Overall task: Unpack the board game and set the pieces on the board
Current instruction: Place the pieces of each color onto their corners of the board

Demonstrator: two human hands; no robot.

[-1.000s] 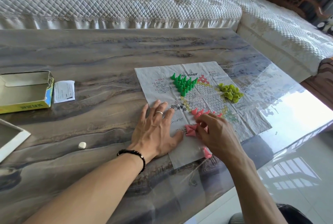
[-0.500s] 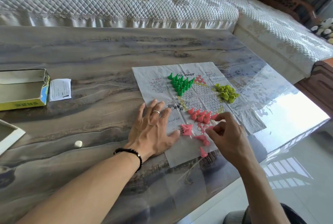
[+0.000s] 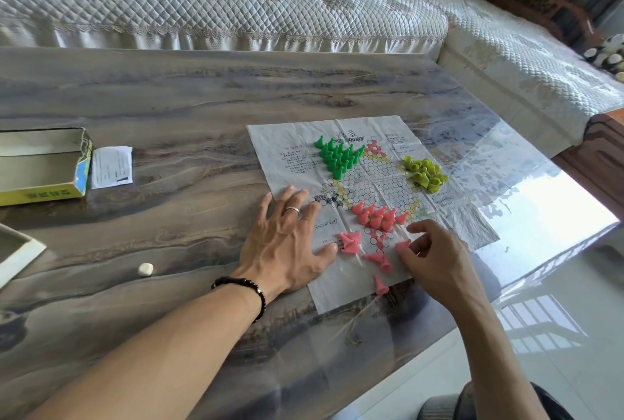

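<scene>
At fingertips of right hand (image 3: pixel 435 261): curled, pinching one pink piece (image 3: pixel 403 244) just off the board's pink corner. Left hand (image 3: pixel 287 244) flat, fingers spread, pressing paper board (image 3: pixel 337 298) to table (image 3: pixel 169 109). Risk: knuckles brushing standing pink row (image 3: pixel 378 217), toppling it; thin sheet sliding if left lifts, scattering green pieces (image 3: pixel 339 158).

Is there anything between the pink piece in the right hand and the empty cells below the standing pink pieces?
Nothing visible blocks it. The right hand pinches a pink piece just right of the empty cells. The standing pink pieces are beyond them, and the fallen pink pieces lie to their left.
</scene>
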